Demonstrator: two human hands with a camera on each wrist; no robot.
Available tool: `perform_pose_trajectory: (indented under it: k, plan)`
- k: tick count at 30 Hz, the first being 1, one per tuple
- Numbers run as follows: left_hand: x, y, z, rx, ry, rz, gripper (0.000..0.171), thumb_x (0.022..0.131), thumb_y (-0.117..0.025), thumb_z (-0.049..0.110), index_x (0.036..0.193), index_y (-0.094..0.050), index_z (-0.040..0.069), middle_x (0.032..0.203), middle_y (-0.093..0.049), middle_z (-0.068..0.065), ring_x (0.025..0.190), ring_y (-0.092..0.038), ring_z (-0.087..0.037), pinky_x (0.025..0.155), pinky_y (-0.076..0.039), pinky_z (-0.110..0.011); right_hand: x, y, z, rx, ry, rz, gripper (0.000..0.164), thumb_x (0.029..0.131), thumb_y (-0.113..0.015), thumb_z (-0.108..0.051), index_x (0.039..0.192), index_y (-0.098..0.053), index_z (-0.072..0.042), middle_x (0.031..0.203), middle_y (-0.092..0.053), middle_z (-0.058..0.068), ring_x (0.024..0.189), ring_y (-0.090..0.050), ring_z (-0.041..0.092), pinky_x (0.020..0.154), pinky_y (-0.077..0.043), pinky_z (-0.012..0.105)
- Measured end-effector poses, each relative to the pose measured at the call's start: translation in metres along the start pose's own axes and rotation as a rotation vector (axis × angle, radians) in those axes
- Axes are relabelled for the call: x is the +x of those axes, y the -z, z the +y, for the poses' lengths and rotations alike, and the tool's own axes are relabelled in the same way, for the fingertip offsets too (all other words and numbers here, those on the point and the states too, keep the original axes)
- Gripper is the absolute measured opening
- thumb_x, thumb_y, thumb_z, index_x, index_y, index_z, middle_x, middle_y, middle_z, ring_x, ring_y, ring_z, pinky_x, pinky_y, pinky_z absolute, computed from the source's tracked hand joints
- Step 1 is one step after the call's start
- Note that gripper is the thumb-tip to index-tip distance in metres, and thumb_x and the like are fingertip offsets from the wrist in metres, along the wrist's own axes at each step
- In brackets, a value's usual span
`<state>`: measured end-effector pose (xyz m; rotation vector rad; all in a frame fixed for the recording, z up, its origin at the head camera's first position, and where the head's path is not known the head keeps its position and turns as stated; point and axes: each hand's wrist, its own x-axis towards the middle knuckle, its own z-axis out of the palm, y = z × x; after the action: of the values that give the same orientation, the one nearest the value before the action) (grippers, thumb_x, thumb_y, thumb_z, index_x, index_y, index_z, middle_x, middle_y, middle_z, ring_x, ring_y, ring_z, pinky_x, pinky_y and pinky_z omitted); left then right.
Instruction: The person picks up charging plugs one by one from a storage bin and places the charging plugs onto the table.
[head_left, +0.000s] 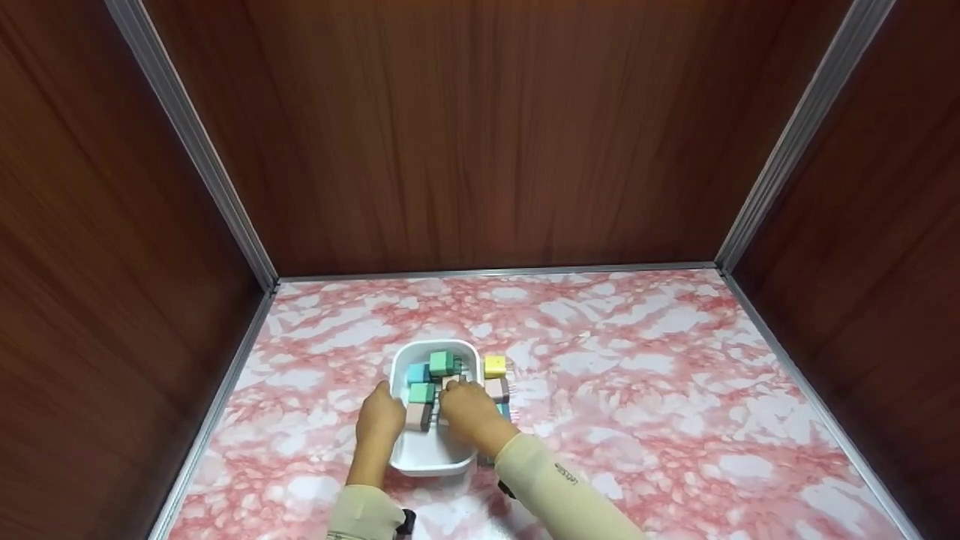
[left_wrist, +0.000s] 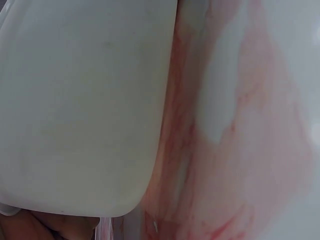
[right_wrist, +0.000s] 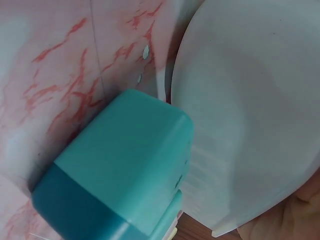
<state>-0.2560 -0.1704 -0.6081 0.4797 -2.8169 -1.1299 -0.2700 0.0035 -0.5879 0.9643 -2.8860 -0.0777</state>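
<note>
A white plastic tub (head_left: 427,461) holds several two-tone blocks with thin prongs, among them a green block (head_left: 441,363), a blue block (head_left: 417,373), a mint block (head_left: 421,393) and a pinkish block (head_left: 417,417). My left hand (head_left: 381,416) grips the tub's left wall; its fingers (left_wrist: 65,225) show at the rim in the left wrist view. Inside the tub, my right hand (head_left: 472,412) reaches over the right side, its curled fingertips at another pinkish block (head_left: 451,382), mostly covered by the hand.
Right of the tub stand a yellow block (head_left: 495,366), a pink block (head_left: 496,389) and a teal block (right_wrist: 120,155), close against its wall. The tabletop (head_left: 637,420) has a red-and-white marbled pattern. Brown wood-look panels (head_left: 480,150) enclose the back and sides.
</note>
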Motion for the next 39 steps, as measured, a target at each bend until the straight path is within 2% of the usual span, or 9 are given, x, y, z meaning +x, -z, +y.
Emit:
perform_pose_trajectory:
  k: [9,20,27,33,39]
  plan:
    - [0.001,0.0,0.0,0.003,0.008,-0.015,0.051,0.1,-0.05,0.012,0.148,-0.046,-0.006,0.142,-0.056,-0.029,0.129,-0.056,-0.048,0.105,-0.045,-0.059,0.0,0.0,0.0,-0.005,-0.001,-0.014,0.021,0.077,-0.078,-0.014,0.097,-0.073,-0.009,0.09,-0.065,0.006,0.082,-0.065,0.023,0.083,-0.053,0.037]
    - [0.0,0.0,0.002,0.029,-0.019,0.005,0.048,0.099,-0.053,0.01,0.143,-0.049,-0.008,0.134,-0.061,-0.031,0.121,-0.06,-0.048,0.1,-0.048,-0.059,-0.001,0.001,0.003,0.007,0.028,0.019,0.022,0.076,-0.079,-0.012,0.096,-0.073,-0.009,0.09,-0.065,0.005,0.081,-0.065,0.022,0.08,-0.054,0.037]
    - [0.0,-0.001,0.001,0.04,-0.011,0.005,0.048,0.099,-0.051,0.01,0.144,-0.049,-0.007,0.134,-0.061,-0.03,0.121,-0.061,-0.048,0.099,-0.048,-0.06,-0.003,0.007,0.002,0.064,0.018,0.013,0.028,0.078,-0.079,-0.008,0.105,-0.072,-0.007,0.096,-0.065,0.007,0.087,-0.065,0.024,0.083,-0.056,0.039]
    - [0.0,-0.002,0.002,0.041,-0.018,0.005,0.047,0.099,-0.052,0.011,0.143,-0.05,-0.007,0.131,-0.063,-0.03,0.119,-0.062,-0.048,0.097,-0.049,-0.06,-0.005,0.015,0.005,0.064,0.031,0.048,0.024,0.081,-0.075,-0.006,0.105,-0.073,-0.007,0.097,-0.065,0.007,0.087,-0.065,0.022,0.081,-0.057,0.036]
    - [0.001,-0.001,0.002,0.033,-0.007,-0.01,0.047,0.1,-0.051,0.011,0.144,-0.049,-0.007,0.133,-0.062,-0.03,0.121,-0.061,-0.047,0.099,-0.048,-0.059,-0.005,0.024,0.009,0.095,0.063,0.062,0.029,0.077,-0.078,-0.005,0.106,-0.072,-0.007,0.099,-0.064,0.006,0.089,-0.066,0.021,0.084,-0.057,0.034]
